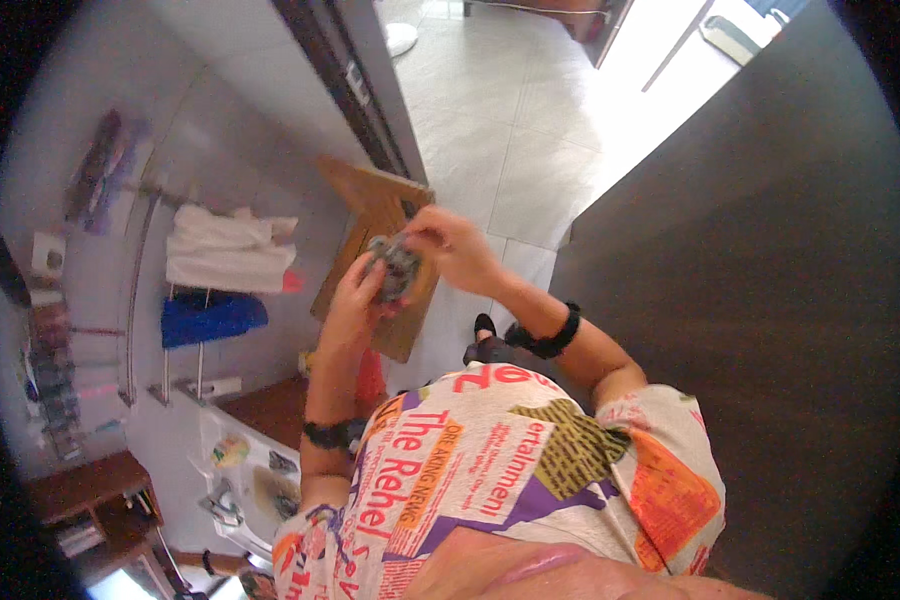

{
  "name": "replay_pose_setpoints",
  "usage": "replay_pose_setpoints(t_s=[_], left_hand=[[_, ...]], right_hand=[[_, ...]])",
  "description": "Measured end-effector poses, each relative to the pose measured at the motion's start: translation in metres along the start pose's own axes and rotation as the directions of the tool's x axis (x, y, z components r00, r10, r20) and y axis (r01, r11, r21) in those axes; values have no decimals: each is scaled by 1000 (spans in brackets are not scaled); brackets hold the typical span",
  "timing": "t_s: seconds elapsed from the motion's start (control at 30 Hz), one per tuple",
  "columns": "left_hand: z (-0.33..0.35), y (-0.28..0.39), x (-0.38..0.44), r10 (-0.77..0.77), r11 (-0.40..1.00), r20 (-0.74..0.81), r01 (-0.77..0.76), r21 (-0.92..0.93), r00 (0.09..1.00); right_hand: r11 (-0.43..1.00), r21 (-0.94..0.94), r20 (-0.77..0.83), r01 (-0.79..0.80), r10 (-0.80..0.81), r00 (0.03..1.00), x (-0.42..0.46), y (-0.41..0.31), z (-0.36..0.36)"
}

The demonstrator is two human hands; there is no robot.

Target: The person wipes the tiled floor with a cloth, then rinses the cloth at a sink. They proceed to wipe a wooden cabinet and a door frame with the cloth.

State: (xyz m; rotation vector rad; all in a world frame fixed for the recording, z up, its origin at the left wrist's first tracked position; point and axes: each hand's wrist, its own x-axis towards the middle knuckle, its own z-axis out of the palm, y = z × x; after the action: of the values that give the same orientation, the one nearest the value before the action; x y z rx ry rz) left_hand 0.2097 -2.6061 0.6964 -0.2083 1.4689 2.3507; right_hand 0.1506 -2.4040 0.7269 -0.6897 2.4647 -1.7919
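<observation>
My left hand [358, 304] is wrapped around a small crumpled grey bundle [397, 268], with the thumb laid across it. The bundle is blurred, and I cannot tell its material. At its upper right side, the bent fingers of my right hand [450, 244] pinch the edge of it. Both hands are held out in front of my chest. Just beyond and below them stands a brown cardboard piece or open carton [345, 251], partly covered by my hands.
A dark door panel [720, 315] fills the right side. Past the door frame [360, 82] is a tiled floor [510, 112]. On the left, a white towel [229, 247] and a blue cloth [210, 316] hang on metal rails. A washbasin [259, 487] with a tap is at lower left.
</observation>
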Motion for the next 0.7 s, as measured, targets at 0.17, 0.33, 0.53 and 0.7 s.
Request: replay_pose_setpoints(t_s=[0.17,0.33,0.53,0.7], left_hand=[[35,8,62,10,1000,39,-11,16,999],[57,-39,123,-152,987,159,141,76,975],[96,-85,160,-53,723,0,38,689,999],[103,-57,153,-448,858,666,495,134,597]], right_hand=[[997,71,-519,-3,40,854,-31,4,-38],[989,98,-727,-108,146,671,-49,-13,-31],[990,123,-823,-66,139,551,-54,-11,-36],[992,-46,-702,-114,49,711,-40,-4,-57]])
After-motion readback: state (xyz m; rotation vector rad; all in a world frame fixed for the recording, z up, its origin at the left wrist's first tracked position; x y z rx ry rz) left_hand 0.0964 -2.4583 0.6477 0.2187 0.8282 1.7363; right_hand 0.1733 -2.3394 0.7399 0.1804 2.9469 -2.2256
